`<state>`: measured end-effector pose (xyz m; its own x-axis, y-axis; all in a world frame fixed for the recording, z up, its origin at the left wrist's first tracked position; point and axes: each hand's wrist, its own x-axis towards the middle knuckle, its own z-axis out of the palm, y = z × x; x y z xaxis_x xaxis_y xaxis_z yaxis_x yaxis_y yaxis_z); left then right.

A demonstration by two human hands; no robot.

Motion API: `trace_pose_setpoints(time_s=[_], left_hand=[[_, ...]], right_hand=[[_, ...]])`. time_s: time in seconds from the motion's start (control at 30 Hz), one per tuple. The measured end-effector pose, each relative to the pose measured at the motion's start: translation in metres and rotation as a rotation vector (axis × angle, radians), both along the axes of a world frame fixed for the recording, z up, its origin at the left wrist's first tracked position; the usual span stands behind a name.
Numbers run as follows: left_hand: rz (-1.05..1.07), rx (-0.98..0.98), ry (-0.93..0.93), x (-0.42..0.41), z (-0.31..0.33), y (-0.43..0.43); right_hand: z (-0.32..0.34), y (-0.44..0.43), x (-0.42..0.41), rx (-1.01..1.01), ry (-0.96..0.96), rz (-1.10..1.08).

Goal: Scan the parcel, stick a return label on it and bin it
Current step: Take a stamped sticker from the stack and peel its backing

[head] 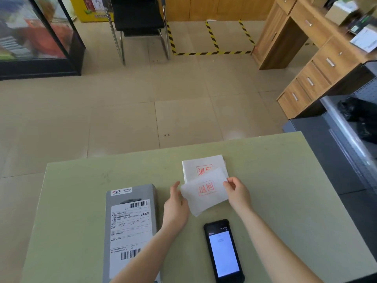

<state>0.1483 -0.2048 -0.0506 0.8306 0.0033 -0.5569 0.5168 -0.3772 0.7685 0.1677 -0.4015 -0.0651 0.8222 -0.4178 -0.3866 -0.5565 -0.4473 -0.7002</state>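
Note:
A grey parcel box (130,227) with a white barcode shipping label lies on the pale green table (81,190), at the front left. Both hands hold one white return label (205,190) with a red stamp, lifted off a small stack of the same labels (202,166). My left hand (176,205) pinches its left edge, my right hand (237,192) its right corner. A black handheld scanner (223,250) with a lit screen lies flat near the table's front edge, between my forearms.
To the right of the table stands a grey metal bin (346,127) with black bags inside. Behind it is a wooden desk with drawers (312,64). A black chair (138,23) and a glass cabinet (38,37) stand across the tiled floor.

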Motion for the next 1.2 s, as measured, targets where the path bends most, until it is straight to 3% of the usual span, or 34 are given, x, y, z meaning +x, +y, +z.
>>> trace_pose_setpoints(time_s=[0.17,0.33,0.53,0.63,0.73,0.87,1.2], left_hand=[[0.048,-0.056,-0.138,0.009,0.000,-0.007],[-0.081,0.038,-0.232,0.040,-0.006,-0.013],[-0.272,0.188,-0.141,0.069,-0.017,-0.011],[-0.269,0.227,-0.158,0.071,-0.007,-0.004],[-0.159,0.122,-0.321,0.063,0.023,0.003],[-0.075,-0.161,-0.431,0.037,0.081,0.016],[0.022,-0.251,-0.536,-0.020,0.149,0.116]], right_hand=[[-0.001,-0.005,0.002,0.032,-0.038,-0.082],[-0.003,-0.010,0.021,0.146,-0.081,-0.177],[-0.011,-0.012,0.033,0.088,-0.033,-0.194],[0.000,-0.011,0.031,0.108,-0.065,-0.250],[0.033,0.001,0.025,0.316,-0.179,-0.276],[0.086,0.042,0.010,0.511,-0.250,-0.081],[0.158,0.163,-0.026,0.843,-0.228,0.169]])
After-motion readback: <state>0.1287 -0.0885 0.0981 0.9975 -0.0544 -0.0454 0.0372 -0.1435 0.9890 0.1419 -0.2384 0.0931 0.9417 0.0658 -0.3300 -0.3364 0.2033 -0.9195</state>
